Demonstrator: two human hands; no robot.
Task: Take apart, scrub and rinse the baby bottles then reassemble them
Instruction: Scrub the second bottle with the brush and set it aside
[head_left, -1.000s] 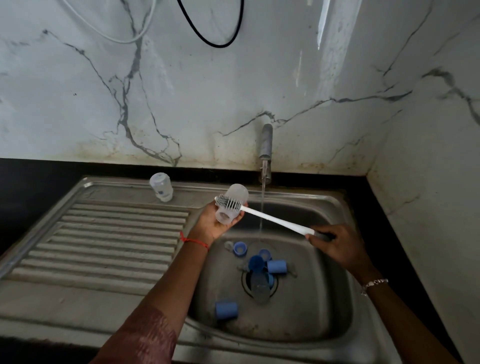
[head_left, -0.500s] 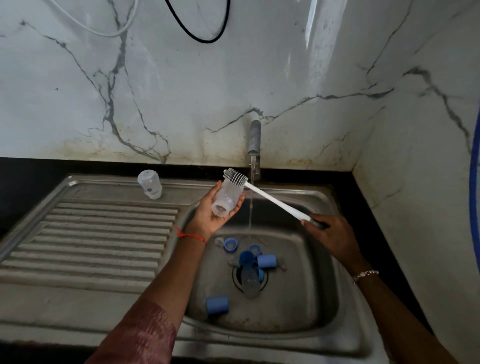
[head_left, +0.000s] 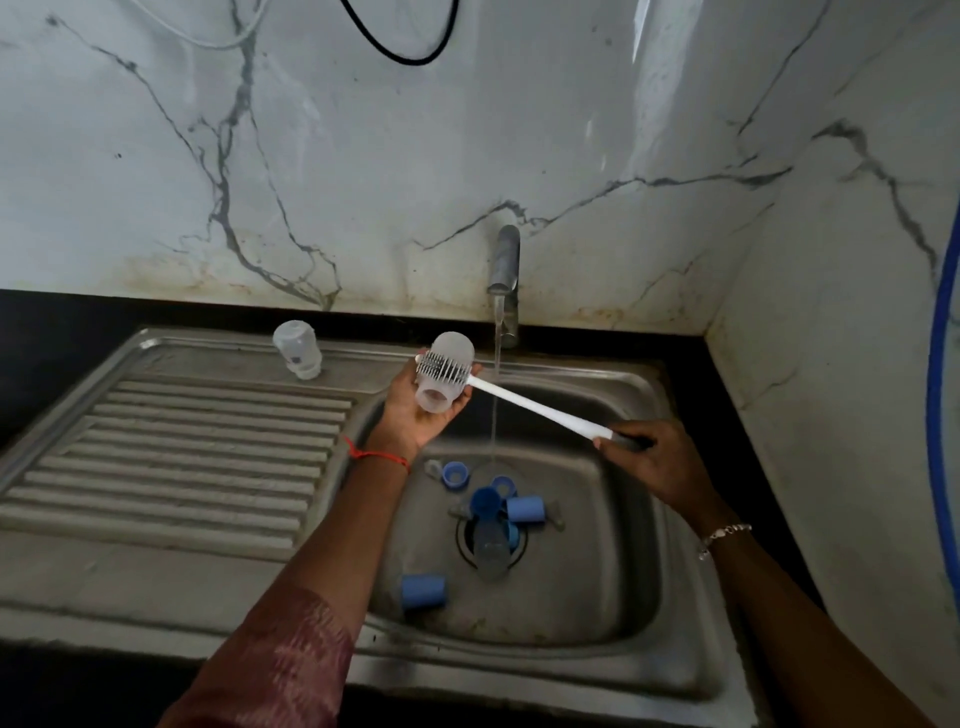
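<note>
Centre frame, above the sink basin (head_left: 623, 597): the left hand (head_left: 415, 410) cradles a clear baby bottle (head_left: 448, 374) in its palm. The fingers are curled round the body, the open mouth is tipped down toward the camera, and the closed end is up.

At centre right, the right hand (head_left: 654, 462) is closed on the handle end of a white bottle brush (head_left: 519, 400). The bristle head lies across the outside of the bottle wall, not in the mouth. Judged step: scrubbing the exterior.

The bottle is held over the basin, just left of the running stream (head_left: 496, 405) from the tap (head_left: 505, 270) and apparently clear of it. This position probably lets drips fall in and keeps rinsing close.

Blue caps and collars (head_left: 524, 508) and another clear bottle (head_left: 491, 545) lie round the drain, presumably awaiting washing. An upturned bottle (head_left: 297, 354) stands mouth-down on the drainboard (head_left: 182, 457), upper left, likely draining.
</note>
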